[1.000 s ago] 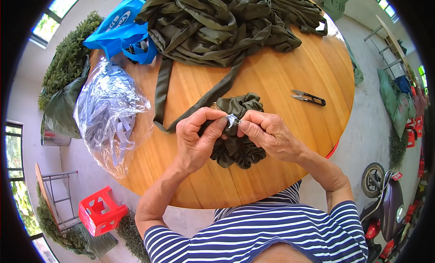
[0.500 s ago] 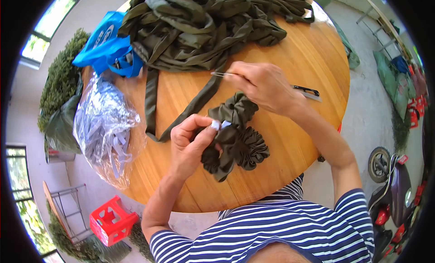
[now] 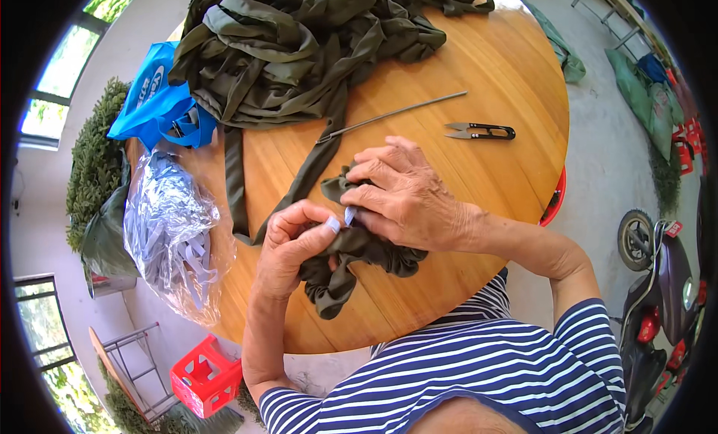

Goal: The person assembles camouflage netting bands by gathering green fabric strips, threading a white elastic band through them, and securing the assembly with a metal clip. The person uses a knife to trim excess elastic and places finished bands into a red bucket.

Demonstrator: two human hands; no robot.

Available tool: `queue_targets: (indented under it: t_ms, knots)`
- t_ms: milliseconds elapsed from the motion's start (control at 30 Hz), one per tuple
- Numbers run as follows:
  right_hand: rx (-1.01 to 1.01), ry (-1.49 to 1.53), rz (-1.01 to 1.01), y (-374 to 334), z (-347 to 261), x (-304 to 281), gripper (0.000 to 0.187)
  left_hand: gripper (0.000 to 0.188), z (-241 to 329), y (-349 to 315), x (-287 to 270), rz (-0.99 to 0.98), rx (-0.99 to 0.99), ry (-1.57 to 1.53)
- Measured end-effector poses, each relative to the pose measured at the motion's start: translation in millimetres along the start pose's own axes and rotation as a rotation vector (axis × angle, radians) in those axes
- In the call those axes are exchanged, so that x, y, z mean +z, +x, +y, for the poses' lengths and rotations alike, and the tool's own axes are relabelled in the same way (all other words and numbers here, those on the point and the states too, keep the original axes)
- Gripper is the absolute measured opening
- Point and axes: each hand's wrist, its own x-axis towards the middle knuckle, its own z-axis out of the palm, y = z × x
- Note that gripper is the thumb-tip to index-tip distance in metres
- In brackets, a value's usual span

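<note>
Gathered green fabric lies on the surface beneath both hands. Left hand: grip pinching the pale strip. Right hand: grip curled around the folds. Probably light, soft, slippery — best held by bunched folds.

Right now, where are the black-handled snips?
In the head view, the snips lie on the right side of the wooden table, beyond the right hand and nearer the person than the metal rod.
</note>
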Motion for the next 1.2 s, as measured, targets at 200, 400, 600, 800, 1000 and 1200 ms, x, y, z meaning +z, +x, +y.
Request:
queue_targets:
  t_ms: [200, 400, 600, 800, 1000, 1200]
  knots:
    - [-0.065, -0.052, 0.051, 0, 8, 6, 0.018, 0.006, 2, -3, 4, -0.196, -0.109, 0.126]
    - [-0.019, -0.133, 0.042, 2, 31, 5, 0.015, 0.009, 10, -24, -15, -0.249, -0.205, 0.350]
    - [0.079, -0.187, 0.003, 1, 49, -12, 0.017, 0.010, 11, -54, -32, -0.151, -0.172, 0.323]
    - [0.013, -0.039, -0.149, 1, 21, -5, 0.019, 0.013, -2, -44, -35, -0.077, -0.166, 0.222]
    - [0.036, 0.099, -0.206, 4, 17, -11, 0.021, 0.016, -11, -41, -34, -0.066, -0.190, 0.059]
    - [-0.101, 0.074, -0.174, 10, 4, -14, 0.019, 0.018, -17, -39, -34, -0.103, -0.204, -0.049]
